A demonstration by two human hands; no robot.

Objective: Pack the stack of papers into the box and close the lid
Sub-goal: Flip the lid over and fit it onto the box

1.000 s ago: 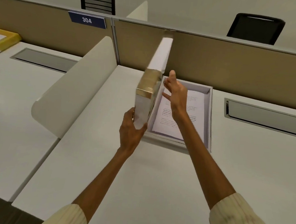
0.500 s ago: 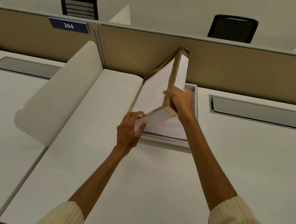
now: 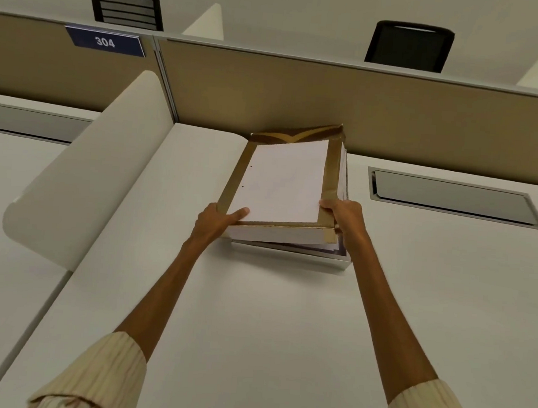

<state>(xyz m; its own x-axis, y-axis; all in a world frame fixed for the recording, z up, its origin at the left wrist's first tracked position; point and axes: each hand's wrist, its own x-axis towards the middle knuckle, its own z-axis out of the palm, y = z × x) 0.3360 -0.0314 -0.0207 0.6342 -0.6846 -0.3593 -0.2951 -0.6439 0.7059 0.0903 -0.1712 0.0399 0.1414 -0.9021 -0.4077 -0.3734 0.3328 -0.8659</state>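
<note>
Lid (image 3: 283,179) white, gold-brown border; box (image 3: 341,260) pale lilac-grey; sleeves (image 3: 99,380) cream, thin stripes; partition (image 3: 301,88) tan; sign (image 3: 104,42) at 11 o'clock navy, white digits.

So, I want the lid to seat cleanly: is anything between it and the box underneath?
Nothing visible stands between them. The lid, held by the left hand and right hand, sits tilted just above the box; only the papers show inside, below the rim.
</note>
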